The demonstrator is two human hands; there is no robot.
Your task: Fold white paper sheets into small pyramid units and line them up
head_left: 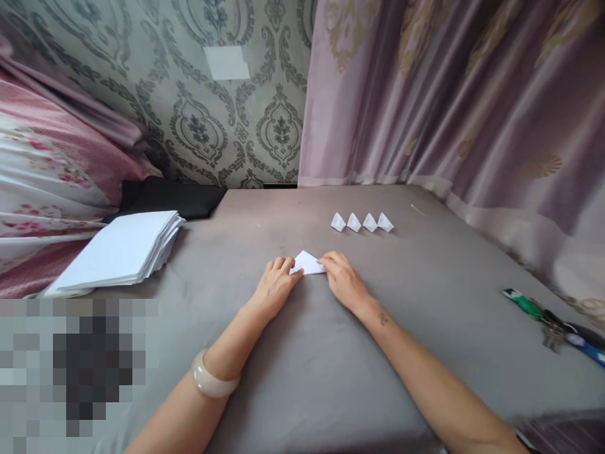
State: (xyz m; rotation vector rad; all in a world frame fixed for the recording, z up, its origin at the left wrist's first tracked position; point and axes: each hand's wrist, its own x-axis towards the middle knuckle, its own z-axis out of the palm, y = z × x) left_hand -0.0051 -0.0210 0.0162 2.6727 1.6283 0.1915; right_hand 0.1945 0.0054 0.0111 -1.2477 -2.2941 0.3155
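A small folded sheet of white paper (307, 263), pointed at the top, lies on the grey covered surface (302, 378) between both hands. My left hand (277, 282) grips its left corner, with the thumb along the lower edge and the fingers curled. At the right corner, the fingers of my right hand (344, 277) are pressed together on the paper. Beyond my right hand stands a row of several small folded paper shapes (354, 222), white and pointed at the top.
On the left sits a thick stack of white paper (123, 249) beside a black flat item (170, 198). Keys with a green tag (529, 306) lie at the right. Purple curtains (387, 94) hang along the right and back. A blurred block covers the lower left.
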